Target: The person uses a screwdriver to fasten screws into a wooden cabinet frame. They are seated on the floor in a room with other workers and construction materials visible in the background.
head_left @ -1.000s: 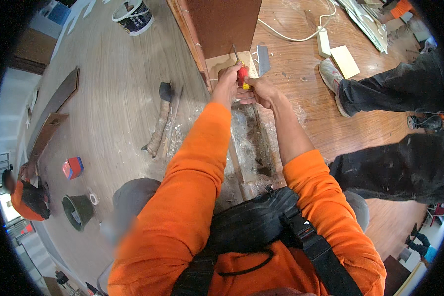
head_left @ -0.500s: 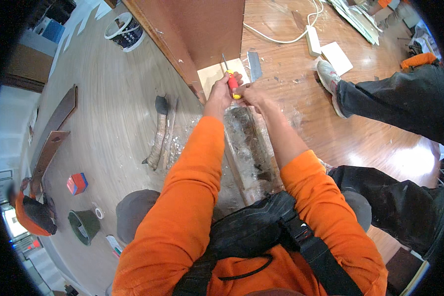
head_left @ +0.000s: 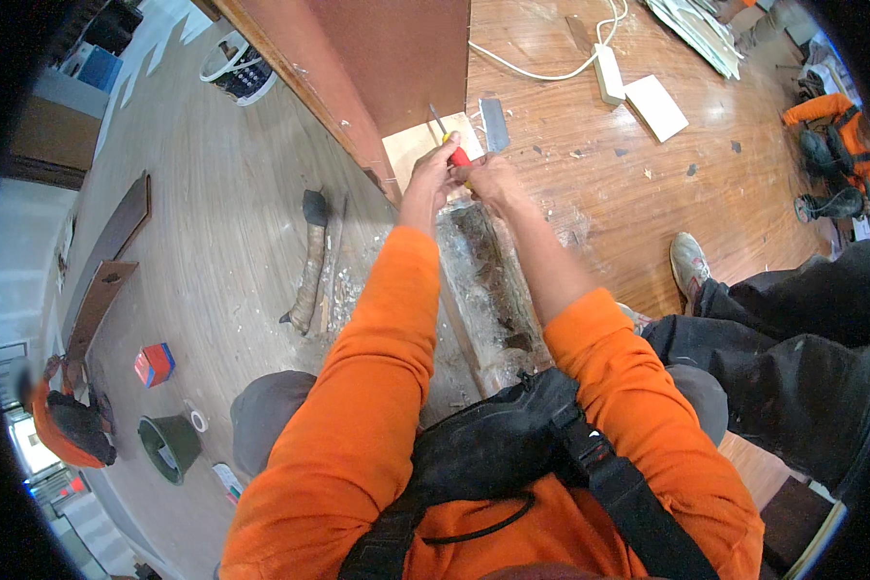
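A screwdriver (head_left: 460, 158) with a red and yellow handle is held in front of me, its thin shaft tilted up and to the left. My left hand (head_left: 429, 180) is closed around the handle near the shaft. My right hand (head_left: 494, 182) grips the butt end, its fingertips partly hidden. Just beyond the hands, a pale board (head_left: 408, 151) lies at the foot of an upright brown wooden panel (head_left: 396, 58). Nearer to me, between my forearms, runs a dusty, broken-up channel (head_left: 488, 261) in the floor.
To the left lie a tool with a wrapped handle (head_left: 309, 261), a red and blue box (head_left: 155, 364) and a dark green bucket (head_left: 169, 448). A grey scraper-like plate (head_left: 494, 126), a power strip (head_left: 608, 74) and a white plate (head_left: 656, 108) lie ahead right. Another person's shoe (head_left: 689, 263) is close on the right.
The right hand now covers more of the screwdriver's butt, and the handle has tilted further left. At right, the other person's foot has drawn back toward me, uncovering a crouching person in orange behind.
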`<state>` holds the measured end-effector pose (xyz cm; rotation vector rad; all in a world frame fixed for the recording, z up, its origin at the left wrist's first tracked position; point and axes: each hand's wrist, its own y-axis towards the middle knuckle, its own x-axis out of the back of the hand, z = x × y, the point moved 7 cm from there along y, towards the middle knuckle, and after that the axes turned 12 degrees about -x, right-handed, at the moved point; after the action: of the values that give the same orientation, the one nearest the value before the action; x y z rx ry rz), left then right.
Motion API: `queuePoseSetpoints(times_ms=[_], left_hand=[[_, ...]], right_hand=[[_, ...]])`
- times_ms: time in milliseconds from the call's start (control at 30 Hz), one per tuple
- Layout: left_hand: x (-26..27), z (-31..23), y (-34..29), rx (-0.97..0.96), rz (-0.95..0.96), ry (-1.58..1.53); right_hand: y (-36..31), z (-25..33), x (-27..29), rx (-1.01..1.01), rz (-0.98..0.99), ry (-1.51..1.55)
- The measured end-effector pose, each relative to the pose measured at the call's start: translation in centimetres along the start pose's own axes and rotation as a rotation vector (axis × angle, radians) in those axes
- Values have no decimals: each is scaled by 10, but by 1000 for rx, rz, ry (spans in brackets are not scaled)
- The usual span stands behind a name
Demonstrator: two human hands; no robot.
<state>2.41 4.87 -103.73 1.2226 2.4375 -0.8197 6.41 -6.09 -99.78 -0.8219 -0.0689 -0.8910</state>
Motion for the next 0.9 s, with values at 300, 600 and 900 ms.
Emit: queuePoseSetpoints(times_ms=[300, 600, 900], left_hand=[[1, 3, 2, 4, -19, -189], [15, 0, 7, -15, -153, 68], [-3, -11, 5, -73, -116, 277]], right_hand=[[-4, -7, -9, -152, 417, 420], [-6, -15, -23, -265, 533, 502], [22, -19, -3, -49, -86, -36]])
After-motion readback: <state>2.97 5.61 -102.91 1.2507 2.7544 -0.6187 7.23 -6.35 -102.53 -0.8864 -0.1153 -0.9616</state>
